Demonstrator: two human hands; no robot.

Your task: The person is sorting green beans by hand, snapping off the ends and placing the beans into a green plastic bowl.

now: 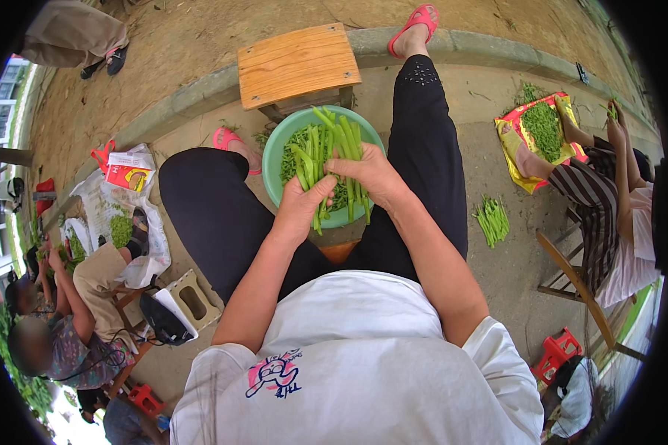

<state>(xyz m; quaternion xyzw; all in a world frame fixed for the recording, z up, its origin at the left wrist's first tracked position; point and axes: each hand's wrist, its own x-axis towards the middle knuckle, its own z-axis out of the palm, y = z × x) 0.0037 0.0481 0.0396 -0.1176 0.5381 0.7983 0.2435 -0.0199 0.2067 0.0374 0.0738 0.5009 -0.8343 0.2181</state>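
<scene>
Both hands are over a light green plastic basin (pixel 273 186) between my knees, which holds chopped green leaves (pixel 296 146). My left hand (pixel 306 204) grips several green stalks (pixel 310 156) that point away from me. Another bunch of thick green stalks (pixel 349 135) is in my right hand (pixel 367 169), with its near ends reaching below the fingers. The two hands are side by side, thumbs towards each other, over the middle of the basin. What the fingers do under the stalks is hidden.
A wooden stool (pixel 298 64) stands just beyond the basin. A pile of cut stalks (pixel 491 221) lies on the ground at the right. Further right, a person sits by a red and yellow bag (pixel 573 153) with greens. At the left, people sit near a white sack (pixel 158 233) and a plastic stool (pixel 203 295).
</scene>
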